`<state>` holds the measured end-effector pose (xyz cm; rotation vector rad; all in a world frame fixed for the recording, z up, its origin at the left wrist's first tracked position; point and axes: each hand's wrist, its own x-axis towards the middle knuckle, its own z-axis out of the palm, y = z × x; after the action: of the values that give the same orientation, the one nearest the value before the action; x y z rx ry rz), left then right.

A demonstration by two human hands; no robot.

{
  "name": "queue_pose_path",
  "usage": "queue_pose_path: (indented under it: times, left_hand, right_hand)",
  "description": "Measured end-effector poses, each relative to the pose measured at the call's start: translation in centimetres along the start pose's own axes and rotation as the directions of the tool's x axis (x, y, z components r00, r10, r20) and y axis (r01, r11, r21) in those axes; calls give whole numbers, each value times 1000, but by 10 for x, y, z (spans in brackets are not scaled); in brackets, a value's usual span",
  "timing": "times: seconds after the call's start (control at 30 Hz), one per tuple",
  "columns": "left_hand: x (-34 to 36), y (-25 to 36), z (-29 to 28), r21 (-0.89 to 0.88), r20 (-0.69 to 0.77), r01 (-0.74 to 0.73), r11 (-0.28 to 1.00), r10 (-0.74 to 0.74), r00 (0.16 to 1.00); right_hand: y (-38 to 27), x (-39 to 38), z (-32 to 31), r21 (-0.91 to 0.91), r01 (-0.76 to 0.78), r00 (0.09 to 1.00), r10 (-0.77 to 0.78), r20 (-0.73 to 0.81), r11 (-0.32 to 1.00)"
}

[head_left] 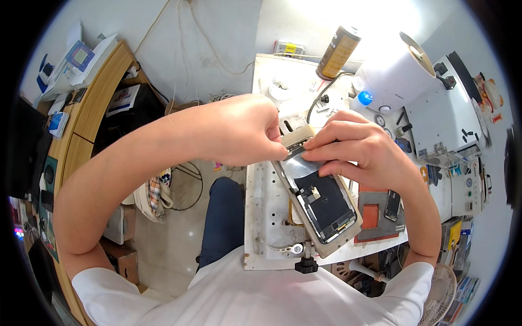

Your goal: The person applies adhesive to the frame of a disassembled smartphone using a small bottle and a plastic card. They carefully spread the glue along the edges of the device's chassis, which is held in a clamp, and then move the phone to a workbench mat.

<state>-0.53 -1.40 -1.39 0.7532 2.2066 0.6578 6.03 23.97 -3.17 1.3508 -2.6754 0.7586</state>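
A phone screen assembly [326, 209], dark inner side up, lies slanted in a beige holding fixture [356, 217]. At its far end, my left hand [255, 127] is closed in a pinch at the top left corner; what its fingertips grip is too small to make out. My right hand [359, 144] bends over the same end from the right. Its index and middle fingertips meet at the top edge, and the thumb rests lower, beside a shiny silvery sheet [296, 165]. Anything between the right fingertips is hidden.
A metal clamp base with a black knob [306, 265] stands under the fixture. Behind are a spray can [338, 53], a white cylindrical device [392, 73] and a blue-capped bottle [364, 98]. To the right, another phone [392, 205] lies on a red-and-grey mat [375, 231].
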Motion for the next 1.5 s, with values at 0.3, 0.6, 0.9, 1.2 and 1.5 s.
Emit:
queue_pose_path:
  times: [0.3, 0.6, 0.9, 1.2, 1.5]
  left_hand:
    - [-4, 4, -3, -10, 4, 8, 1000, -8, 1000]
    - [-5, 1, -1, -71, -10, -9, 997, 8, 1000]
    - [-4, 8, -4, -30, 7, -5, 1000, 5, 1000]
    - [15, 16, 0, 52, -37, -26, 998, 28, 999]
    - [23, 32, 5, 195, -96, -11, 981, 30, 995]
  right_hand:
    - [-1, -1, -4, 43, 56, 998, -57, 11, 997]
    - [5, -1, -3, 74, 73, 997, -75, 22, 995]
    - [1, -7, -8, 13, 40, 999, -40, -13, 999]
    - [6, -42, -38, -160, -85, 978, 52, -202, 983]
    - [0, -64, -19, -94, -326, 920, 292, -263, 941]
